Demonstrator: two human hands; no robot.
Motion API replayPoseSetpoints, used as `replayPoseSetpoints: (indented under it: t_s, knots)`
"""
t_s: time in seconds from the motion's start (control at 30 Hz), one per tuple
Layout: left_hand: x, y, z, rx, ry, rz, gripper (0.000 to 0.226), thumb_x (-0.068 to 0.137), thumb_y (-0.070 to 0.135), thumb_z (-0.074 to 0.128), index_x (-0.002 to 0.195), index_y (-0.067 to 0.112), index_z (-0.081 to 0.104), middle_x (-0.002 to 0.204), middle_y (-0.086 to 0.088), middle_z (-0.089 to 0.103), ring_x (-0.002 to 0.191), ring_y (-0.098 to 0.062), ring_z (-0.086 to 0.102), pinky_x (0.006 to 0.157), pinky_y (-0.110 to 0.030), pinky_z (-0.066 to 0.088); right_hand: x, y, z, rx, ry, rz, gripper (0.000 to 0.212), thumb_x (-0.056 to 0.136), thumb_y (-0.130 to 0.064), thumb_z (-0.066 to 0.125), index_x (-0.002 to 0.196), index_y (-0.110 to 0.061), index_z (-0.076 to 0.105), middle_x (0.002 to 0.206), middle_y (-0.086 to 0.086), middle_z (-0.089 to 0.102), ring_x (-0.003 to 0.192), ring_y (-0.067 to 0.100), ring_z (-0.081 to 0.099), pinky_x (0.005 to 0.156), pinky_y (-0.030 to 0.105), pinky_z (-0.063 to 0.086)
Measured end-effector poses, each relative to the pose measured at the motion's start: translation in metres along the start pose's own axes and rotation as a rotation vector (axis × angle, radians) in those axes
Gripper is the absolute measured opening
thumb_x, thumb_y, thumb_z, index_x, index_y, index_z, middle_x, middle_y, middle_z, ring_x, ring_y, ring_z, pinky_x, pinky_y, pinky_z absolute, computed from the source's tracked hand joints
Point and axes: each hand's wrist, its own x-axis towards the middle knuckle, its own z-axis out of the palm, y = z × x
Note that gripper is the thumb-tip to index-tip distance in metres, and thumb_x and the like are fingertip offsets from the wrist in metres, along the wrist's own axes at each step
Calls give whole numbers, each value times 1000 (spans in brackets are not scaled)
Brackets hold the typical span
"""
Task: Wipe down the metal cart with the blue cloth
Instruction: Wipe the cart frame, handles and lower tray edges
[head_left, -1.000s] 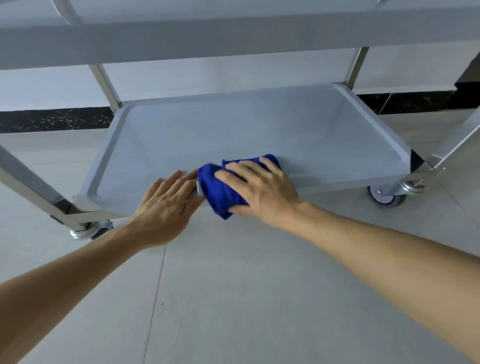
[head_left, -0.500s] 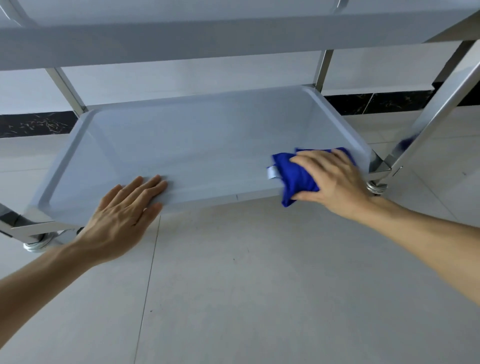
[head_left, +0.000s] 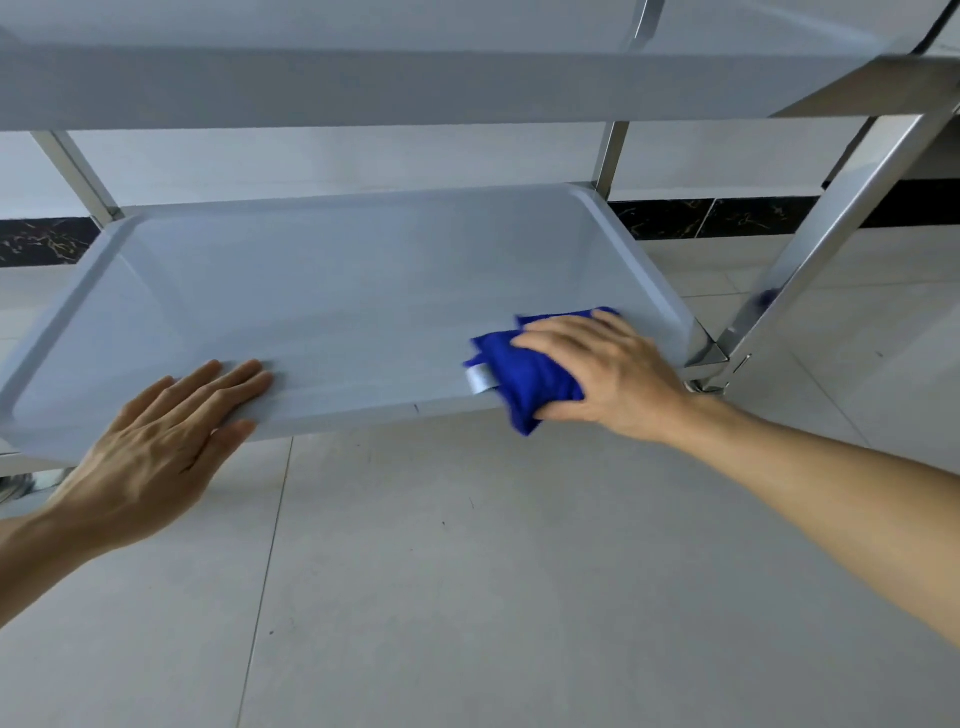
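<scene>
The metal cart's bottom shelf (head_left: 337, 291) is a shallow grey tray close to the floor. A folded blue cloth (head_left: 524, 374) lies over the shelf's front rim near its right end. My right hand (head_left: 602, 369) presses down on the cloth, fingers spread over it and thumb under its lower edge. My left hand (head_left: 171, 436) rests flat on the front rim at the left, fingers apart, holding nothing. A higher shelf (head_left: 415, 88) of the cart spans the top of the view.
Shiny metal legs (head_left: 841, 223) rise at the right front corner, with thinner posts at the back. A caster shows under the left front corner (head_left: 21, 486). Pale tiled floor (head_left: 493, 597) lies in front, and a white wall with a dark skirting strip (head_left: 701, 218) stands behind.
My right hand slid the cloth right along the front rim, from its middle to near the right corner, then a little back left. My left hand stayed flat on the left part.
</scene>
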Motion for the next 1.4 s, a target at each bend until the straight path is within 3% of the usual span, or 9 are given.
replayPoseSetpoints:
  t_s: [0.13,0.3,0.5,0.67,0.77,0.9,1.1,1.2,1.4]
  knots:
    - [1,0,3,-2,23,3,51,105,47,24,155,38,21,161,21,19,149,0,10,119,-19,-5,-44,59,-21,-25,-22,189,80,69,-54,81,138,-27,50,140,-6,55,126,21,55,106,42,37]
    - [0,13,-9,-53,77,-15,51,103,53,18,153,41,23,158,29,18,148,3,9,116,-14,-5,-46,65,-21,-6,-10,201,78,68,-43,87,135,-21,54,138,-1,57,123,23,56,106,45,35]
    - [5,20,-16,-68,114,4,57,99,61,7,152,46,18,158,30,13,147,-2,12,119,-25,3,-26,8,-7,-41,168,99,63,69,-20,89,126,-7,66,129,10,65,116,35,63,102,57,43]
    - [9,27,-33,-98,72,10,70,92,66,7,152,36,29,157,20,22,148,-10,17,121,-38,14,23,-65,-1,152,-8,26,64,75,2,74,135,-18,61,142,3,57,130,28,53,112,49,33]
    - [5,40,-51,-142,99,-49,74,91,71,9,146,31,38,153,11,34,144,-20,33,117,-42,27,47,-75,-17,328,-68,23,61,78,8,64,133,-18,61,131,-1,64,116,25,61,100,41,43]
    - [-5,54,-70,-96,77,17,62,90,64,30,146,41,33,154,14,35,142,-12,37,114,-25,22,57,-85,-47,445,-25,73,59,83,4,62,133,-28,56,128,-10,62,110,18,60,94,35,47]
    - [-4,88,-166,-262,450,142,24,95,31,58,117,39,63,118,25,62,102,-2,65,85,-33,55,71,-100,-135,561,138,13,61,86,2,68,134,-33,56,129,-22,59,115,-1,55,96,17,45]
    - [-10,109,-226,-301,617,200,17,97,38,51,105,38,66,97,31,66,83,5,65,68,-25,56,79,-113,-180,609,259,-6,60,87,0,70,130,-39,55,126,-22,60,113,4,58,91,21,48]
    - [-21,128,-306,-341,709,207,18,96,21,59,104,35,67,88,21,70,73,-5,69,61,-27,58,93,-134,-248,598,366,-89,56,87,1,70,132,-31,56,125,-18,61,113,6,59,94,23,48]
